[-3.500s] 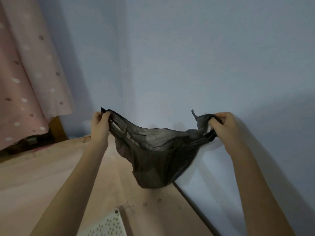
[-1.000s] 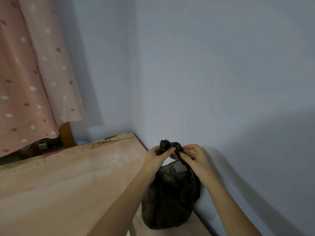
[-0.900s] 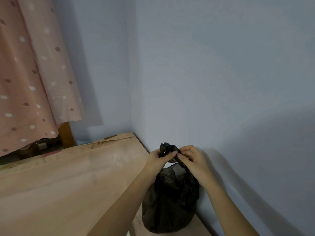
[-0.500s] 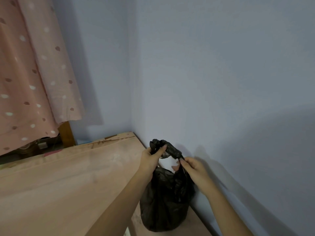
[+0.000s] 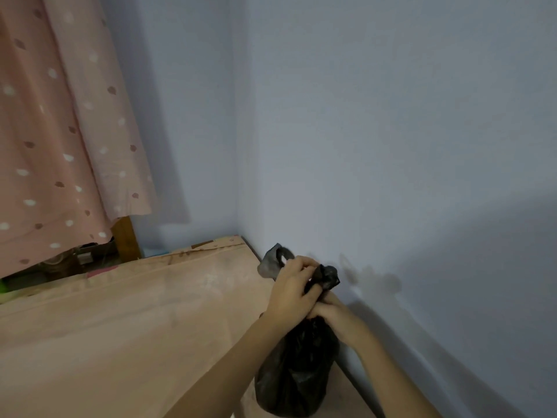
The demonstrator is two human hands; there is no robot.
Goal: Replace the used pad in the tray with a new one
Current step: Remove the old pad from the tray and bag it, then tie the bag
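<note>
A black plastic bag (image 5: pixel 297 375) hangs full and bunched, low in the view beside the wall. My left hand (image 5: pixel 291 292) grips the bag's twisted handles at the top; one handle loop sticks out above its knuckles. My right hand (image 5: pixel 334 315) grips the gathered neck of the bag just below and to the right, touching my left hand. What the bag holds is hidden. No tray and no pad are in view.
A light wooden surface (image 5: pixel 120 327) stretches left of the bag into the room's corner. Bluish walls (image 5: pixel 391 146) close the back and right. A pink dotted curtain (image 5: pixel 54 131) hangs at the left above a wooden post (image 5: pixel 126 239).
The bag, held open and wide 3.5 s ago, is now gathered shut. Over the last second my hands came together at its neck, the left over the handles.
</note>
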